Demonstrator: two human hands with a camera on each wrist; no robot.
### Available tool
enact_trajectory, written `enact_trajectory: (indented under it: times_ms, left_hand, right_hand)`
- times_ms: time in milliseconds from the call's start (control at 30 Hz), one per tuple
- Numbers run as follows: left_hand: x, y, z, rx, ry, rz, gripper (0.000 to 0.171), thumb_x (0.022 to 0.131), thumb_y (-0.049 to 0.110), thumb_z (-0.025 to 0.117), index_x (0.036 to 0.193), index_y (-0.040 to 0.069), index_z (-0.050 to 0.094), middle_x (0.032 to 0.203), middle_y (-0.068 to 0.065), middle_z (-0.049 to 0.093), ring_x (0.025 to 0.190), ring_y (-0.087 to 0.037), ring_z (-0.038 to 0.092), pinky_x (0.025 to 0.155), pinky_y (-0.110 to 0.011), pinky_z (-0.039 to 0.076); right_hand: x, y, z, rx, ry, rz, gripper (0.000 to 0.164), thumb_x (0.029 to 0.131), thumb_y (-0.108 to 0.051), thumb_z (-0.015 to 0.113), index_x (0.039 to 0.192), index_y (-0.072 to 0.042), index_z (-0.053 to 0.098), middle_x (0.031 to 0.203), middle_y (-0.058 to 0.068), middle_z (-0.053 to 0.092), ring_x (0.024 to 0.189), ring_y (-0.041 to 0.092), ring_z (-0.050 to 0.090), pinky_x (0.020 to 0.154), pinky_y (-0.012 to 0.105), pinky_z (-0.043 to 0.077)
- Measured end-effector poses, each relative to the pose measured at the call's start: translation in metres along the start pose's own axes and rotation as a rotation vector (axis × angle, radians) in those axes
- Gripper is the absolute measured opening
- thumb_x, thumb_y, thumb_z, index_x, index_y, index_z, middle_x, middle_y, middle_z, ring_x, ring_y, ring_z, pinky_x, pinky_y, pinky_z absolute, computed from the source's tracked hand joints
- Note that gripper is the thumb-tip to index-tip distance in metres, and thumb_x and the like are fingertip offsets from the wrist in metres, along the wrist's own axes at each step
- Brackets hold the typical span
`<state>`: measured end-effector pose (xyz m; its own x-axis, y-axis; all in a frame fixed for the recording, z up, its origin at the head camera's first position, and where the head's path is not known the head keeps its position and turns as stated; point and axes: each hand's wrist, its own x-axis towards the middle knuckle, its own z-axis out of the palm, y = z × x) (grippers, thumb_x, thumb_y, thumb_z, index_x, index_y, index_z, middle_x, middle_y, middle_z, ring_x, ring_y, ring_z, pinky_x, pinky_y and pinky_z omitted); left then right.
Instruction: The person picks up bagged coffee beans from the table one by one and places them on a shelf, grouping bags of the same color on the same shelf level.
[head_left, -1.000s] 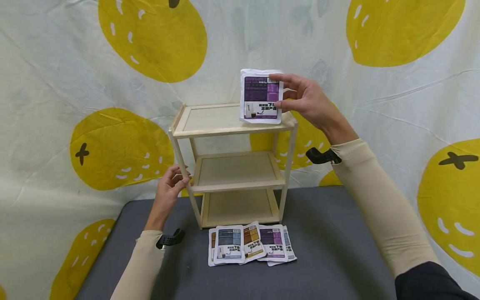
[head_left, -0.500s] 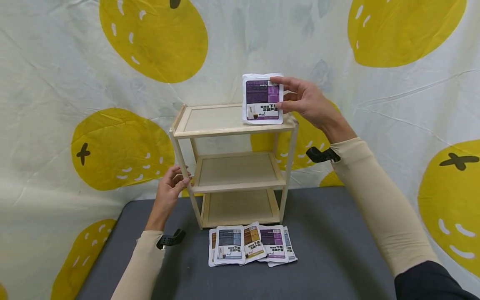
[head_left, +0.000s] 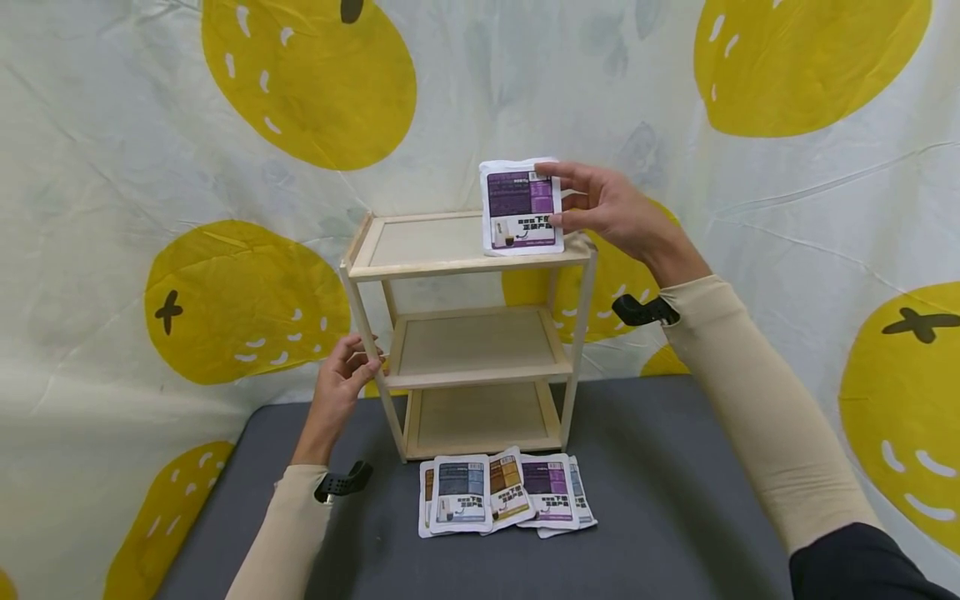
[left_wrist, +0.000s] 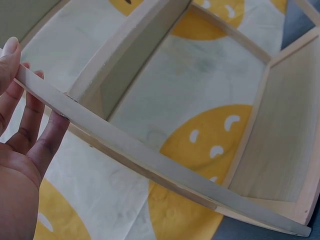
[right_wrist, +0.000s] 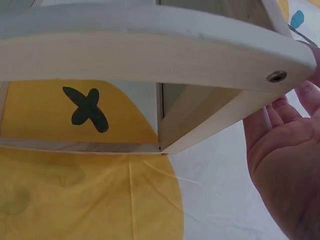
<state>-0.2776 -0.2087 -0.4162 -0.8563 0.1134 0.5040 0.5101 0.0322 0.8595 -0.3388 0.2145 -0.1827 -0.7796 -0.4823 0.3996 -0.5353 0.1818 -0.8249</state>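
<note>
A three-tier wooden shelf rack (head_left: 427, 243) stands upright in the middle of the head view. My left hand (head_left: 337, 392) holds its front left post about level with the middle tier. In the left wrist view, the thumb lies on one side of the post (left_wrist: 145, 150) and the fingers on the other. Over the right part of the top tier, my right hand (head_left: 611, 208) pinches a white sachet (head_left: 517, 204) with a purple label by its right edge. The sachet is upright, its lower edge close to the tier's front rail. The right wrist view hides it behind the wood.
On the grey table (head_left: 645, 517), several similar sachets overlap in a row before the rack: a blue-labelled sachet (head_left: 461, 479), a brown-labelled sachet (head_left: 505, 475) and a purple-labelled sachet (head_left: 543, 477) among them. Behind hangs a pale cloth (head_left: 480, 92) with large yellow fruit.
My right hand has come down slightly with the purple-labelled sachet, whose lower edge is now nearer the top tier's front. The left hand keeps its hold on the post.
</note>
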Motion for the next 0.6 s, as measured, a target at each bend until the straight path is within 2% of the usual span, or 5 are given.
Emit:
enact_trajectory:
  times_ms: [67,200,400,500,600]
  left_hand:
    - [-0.0001,0.0004,0.0006,0.001,0.01,-0.008,0.038,0.099,0.003,0.063,0.135,0.003,0.053,0.111,-0.002,0.063,0.106,-0.032,0.064,0.087,-0.029,0.059]
    - [-0.0003,0.0014,0.0015,0.007,0.021,-0.018,0.038,0.099,0.004,0.064,0.135,0.003,0.053,0.11,-0.001,0.063,0.103,-0.02,0.065,0.089,-0.028,0.058]
    - [-0.0004,0.0013,0.0007,0.017,0.021,-0.02,0.038,0.099,0.005,0.064,0.136,0.003,0.052,0.11,-0.002,0.063,0.102,-0.019,0.065,0.089,-0.028,0.058]
    - [0.0001,0.0018,0.0005,0.021,0.022,-0.018,0.038,0.099,0.005,0.064,0.136,0.003,0.052,0.11,-0.002,0.063,0.102,-0.019,0.065,0.089,-0.028,0.058]
    - [0.0006,0.0018,0.0006,0.024,0.022,-0.018,0.038,0.099,0.005,0.064,0.135,0.003,0.052,0.11,-0.001,0.063,0.102,-0.019,0.065,0.088,-0.027,0.058]
  right_hand:
    - [-0.0001,0.0004,0.0002,0.003,-0.001,0.0,0.064,0.094,0.002,0.068,0.152,-0.015,0.048,0.137,0.013,0.055,0.111,0.03,0.06,0.088,0.026,0.058]
    - [-0.0003,0.0008,0.0002,0.011,0.006,0.003,0.064,0.094,0.002,0.068,0.152,-0.015,0.048,0.137,0.013,0.055,0.111,0.03,0.061,0.088,0.026,0.058]
    - [-0.0012,0.0011,0.0001,-0.002,0.018,0.008,0.065,0.094,0.002,0.069,0.153,-0.014,0.046,0.143,0.013,0.051,0.11,0.03,0.06,0.087,0.025,0.058]
    - [-0.0006,0.0004,-0.0007,-0.066,0.045,0.018,0.065,0.094,-0.002,0.07,0.153,-0.016,0.046,0.145,0.012,0.051,0.115,0.029,0.058,0.092,0.026,0.055]
    - [-0.0002,-0.0008,-0.0022,-0.172,0.095,0.041,0.065,0.093,-0.009,0.074,0.153,-0.018,0.048,0.149,0.01,0.05,0.126,0.029,0.053,0.103,0.034,0.049]
